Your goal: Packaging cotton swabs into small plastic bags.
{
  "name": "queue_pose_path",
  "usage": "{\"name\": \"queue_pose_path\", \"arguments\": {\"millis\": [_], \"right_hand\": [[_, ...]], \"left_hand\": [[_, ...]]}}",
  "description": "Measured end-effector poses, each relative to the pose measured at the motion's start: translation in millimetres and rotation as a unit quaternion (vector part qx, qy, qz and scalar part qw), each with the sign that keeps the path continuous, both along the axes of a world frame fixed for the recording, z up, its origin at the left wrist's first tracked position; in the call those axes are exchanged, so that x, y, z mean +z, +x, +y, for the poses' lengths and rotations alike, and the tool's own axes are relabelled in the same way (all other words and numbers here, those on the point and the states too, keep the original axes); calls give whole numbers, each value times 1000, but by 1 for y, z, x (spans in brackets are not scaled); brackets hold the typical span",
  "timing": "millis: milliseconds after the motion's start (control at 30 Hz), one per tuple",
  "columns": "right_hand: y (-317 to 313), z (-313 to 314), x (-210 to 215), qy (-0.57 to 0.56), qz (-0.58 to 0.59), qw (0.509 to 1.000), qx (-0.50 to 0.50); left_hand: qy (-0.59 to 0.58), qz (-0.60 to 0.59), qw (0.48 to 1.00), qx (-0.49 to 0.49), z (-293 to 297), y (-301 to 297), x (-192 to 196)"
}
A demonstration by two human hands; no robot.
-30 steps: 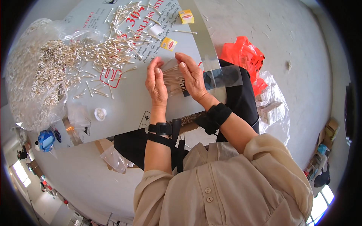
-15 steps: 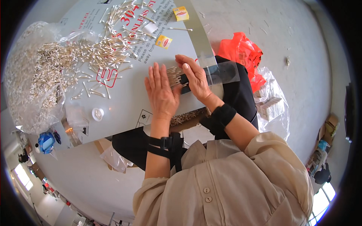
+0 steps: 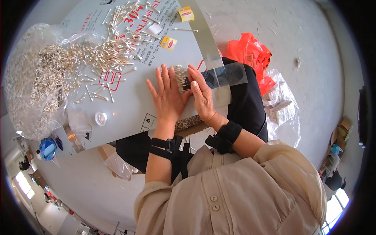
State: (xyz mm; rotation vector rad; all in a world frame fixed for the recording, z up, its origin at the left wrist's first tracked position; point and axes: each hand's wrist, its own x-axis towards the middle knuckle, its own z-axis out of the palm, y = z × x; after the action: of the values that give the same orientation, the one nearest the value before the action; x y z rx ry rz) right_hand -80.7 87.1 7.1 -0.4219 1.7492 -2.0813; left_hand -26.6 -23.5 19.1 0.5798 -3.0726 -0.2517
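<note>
So far, both flat, spread hands, left hand (image 3: 167, 98) and right hand (image 3: 201, 96), press one small bundle of white-tipped wooden cotton swabs (image 3: 181, 77); a large loose swab heap (image 3: 78, 58) remains unsorted on the grey printed board (image 3: 129, 113).

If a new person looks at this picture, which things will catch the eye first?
First, the two hands in the middle: the left hand lies flat on the grey board, and the right hand presses a small bundle of cotton swabs beside it. Next, the big heap of loose swabs spilling from a clear bag at the upper left. Then the bright orange plastic bag on the floor, upper right.
</note>
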Motion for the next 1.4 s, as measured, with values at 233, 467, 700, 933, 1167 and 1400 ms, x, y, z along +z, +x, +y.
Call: {"name": "queue_pose_path", "arguments": {"millis": [233, 467, 700, 933, 1167, 1400], "right_hand": [[-16, 15, 4, 32, 19, 999, 2], [-24, -4, 1, 25, 27, 999, 4], [-25, -6, 2, 44, 43, 998, 10], [-24, -2, 3, 63, 66, 996, 8], [-6, 19, 13, 162, 221, 960, 46], [-14, 26, 10, 263, 418, 863, 104]], "left_hand": [[82, 71, 994, 21, -5, 14, 8], [89, 197, 972, 88, -9, 26, 7], [29, 169, 985, -9, -31, 14, 13], [41, 85, 995, -37, -34, 6, 23], [79, 163, 983, -23, -40, -4, 23], [111, 176, 978, -2, -55, -17, 3]]}}
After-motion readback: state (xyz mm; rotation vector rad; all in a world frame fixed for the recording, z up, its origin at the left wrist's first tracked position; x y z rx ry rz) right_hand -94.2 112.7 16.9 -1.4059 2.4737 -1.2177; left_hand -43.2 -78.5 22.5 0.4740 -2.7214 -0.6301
